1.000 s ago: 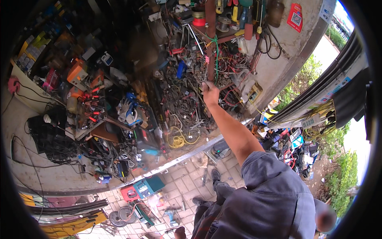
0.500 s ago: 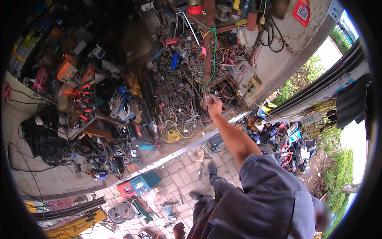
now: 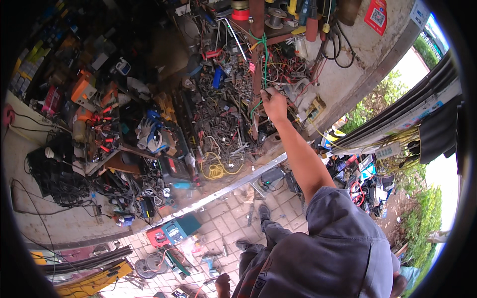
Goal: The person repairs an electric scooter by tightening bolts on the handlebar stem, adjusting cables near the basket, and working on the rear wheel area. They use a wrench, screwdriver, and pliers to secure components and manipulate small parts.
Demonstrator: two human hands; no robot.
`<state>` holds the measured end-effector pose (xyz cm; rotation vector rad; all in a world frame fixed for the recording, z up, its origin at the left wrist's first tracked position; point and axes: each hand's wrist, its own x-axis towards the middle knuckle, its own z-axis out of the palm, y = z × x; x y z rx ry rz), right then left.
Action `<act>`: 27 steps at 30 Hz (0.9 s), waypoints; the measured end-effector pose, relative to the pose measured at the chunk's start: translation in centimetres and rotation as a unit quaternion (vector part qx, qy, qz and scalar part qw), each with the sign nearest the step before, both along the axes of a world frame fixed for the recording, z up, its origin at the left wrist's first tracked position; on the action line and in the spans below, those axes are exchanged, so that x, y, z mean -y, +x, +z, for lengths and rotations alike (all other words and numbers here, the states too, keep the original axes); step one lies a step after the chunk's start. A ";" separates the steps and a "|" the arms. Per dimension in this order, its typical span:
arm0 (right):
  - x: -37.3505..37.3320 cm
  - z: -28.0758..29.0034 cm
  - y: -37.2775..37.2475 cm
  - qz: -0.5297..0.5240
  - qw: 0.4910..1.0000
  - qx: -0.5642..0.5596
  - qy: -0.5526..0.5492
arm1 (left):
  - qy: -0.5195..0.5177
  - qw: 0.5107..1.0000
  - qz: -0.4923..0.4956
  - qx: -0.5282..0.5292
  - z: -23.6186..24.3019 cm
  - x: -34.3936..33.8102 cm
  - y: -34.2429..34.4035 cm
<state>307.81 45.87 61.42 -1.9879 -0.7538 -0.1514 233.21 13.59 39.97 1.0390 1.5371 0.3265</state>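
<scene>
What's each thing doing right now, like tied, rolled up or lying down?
Right hand: held out, fingers curled, grip unclear
Green cord: knotted around the brown post
Brown post: upright
Yellow cable: loosely coiled
Blue drill: lying on the paving

Right hand (image 3: 275, 105) higher along brown post (image 3: 257, 74) than half-second ago.

The person wears a dark grey shirt (image 3: 348, 258) with soft folds and a thin seam line (image 3: 369, 263). The right sleeve (image 3: 323, 206) is short and loose. A small mark (image 3: 260, 284) on the front is too blurry to make out. The trousers (image 3: 276, 237) are dark grey, and the shoes (image 3: 264, 212) look dark too.
</scene>
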 end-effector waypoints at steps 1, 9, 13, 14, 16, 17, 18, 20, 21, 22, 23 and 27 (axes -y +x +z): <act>0.5 -0.2 0.4 -0.009 0.999 0.029 -0.014 | 0.099 0.984 -0.131 -0.062 -0.1 -0.3 0.1; 1.5 -1.4 0.0 0.156 0.964 -0.135 0.170 | 0.126 0.917 -0.333 -0.178 4.7 -2.1 3.6; 1.3 -2.1 1.0 0.152 0.965 -0.159 0.145 | 0.140 0.902 -0.356 -0.201 5.2 -1.2 3.5; 1.2 -2.3 1.1 0.165 0.953 -0.187 0.175 | 0.115 0.909 -0.346 -0.202 5.4 -0.9 3.6; 1.0 -2.5 1.3 0.125 0.973 -0.144 0.130 | -0.042 0.972 -0.168 -0.161 6.1 -0.2 4.3; 0.7 -2.6 1.3 0.107 0.981 -0.124 0.106 | -0.047 0.977 -0.142 -0.150 5.6 0.3 4.0; 0.1 -1.9 0.3 0.095 0.993 -0.069 0.031 | -0.055 0.981 -0.111 -0.147 5.2 1.3 3.0; -1.4 -3.0 3.0 0.061 0.991 0.072 -0.093 | -0.112 0.989 0.008 -0.101 4.9 1.9 2.8; -2.3 -2.1 3.1 0.102 0.983 0.049 -0.143 | -0.044 0.995 -0.027 -0.083 4.5 2.8 1.4; -3.1 -1.5 3.9 0.106 0.970 0.104 -0.192 | -0.104 0.990 0.031 -0.087 6.3 1.7 3.5; -3.6 -1.0 4.7 0.107 0.956 0.121 -0.244 | -0.143 0.983 0.057 -0.101 8.2 0.9 5.5; -3.3 -0.2 6.4 0.139 0.922 0.143 -0.332 | -0.151 0.982 0.049 -0.106 9.2 1.3 6.3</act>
